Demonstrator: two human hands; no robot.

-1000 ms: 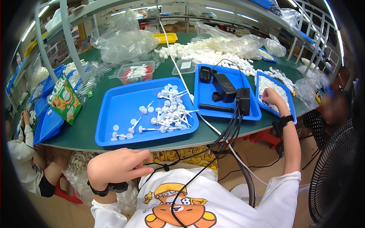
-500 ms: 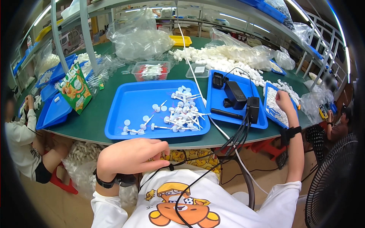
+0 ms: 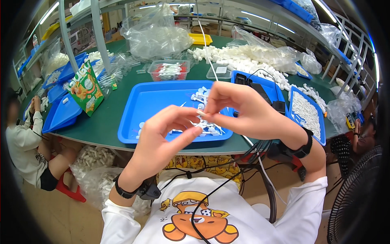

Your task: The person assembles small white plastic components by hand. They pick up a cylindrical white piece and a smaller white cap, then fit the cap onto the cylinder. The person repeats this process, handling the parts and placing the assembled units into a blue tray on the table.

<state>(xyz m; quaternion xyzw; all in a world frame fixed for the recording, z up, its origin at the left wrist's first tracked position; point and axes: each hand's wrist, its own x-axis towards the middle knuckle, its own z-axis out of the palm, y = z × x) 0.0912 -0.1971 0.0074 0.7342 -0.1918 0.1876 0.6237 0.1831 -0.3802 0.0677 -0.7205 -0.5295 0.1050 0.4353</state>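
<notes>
Both hands meet above the near right part of a blue tray (image 3: pixel 152 93). My right hand (image 3: pixel 241 110) pinches a small white piece (image 3: pixel 201 114) between thumb and forefinger; its exact kind is too small to make out. My left hand (image 3: pixel 162 128) touches or nearly touches that piece with its fingertips, its thumb held apart below. Beneath the hands lie several white stick-like parts with round pale discs (image 3: pixel 199 94), partly covered by my fingers. A smaller blue tray (image 3: pixel 322 122) full of short white pieces (image 3: pixel 304 114) stands beyond my right forearm.
A clear tub of white sticks (image 3: pixel 168 70) stands behind the tray. To the right, another blue tray (image 3: pixel 280 95) carries black devices, with cables running toward me. White cylinders (image 3: pixel 243 59) are heaped at the back. A green snack bag (image 3: pixel 86 90) stands left. A fan (image 3: pixel 357 195) is at far right.
My right hand has come from the tray of short white pieces to the middle, now pinching a small white piece. My left hand has risen from the table edge to meet it.
</notes>
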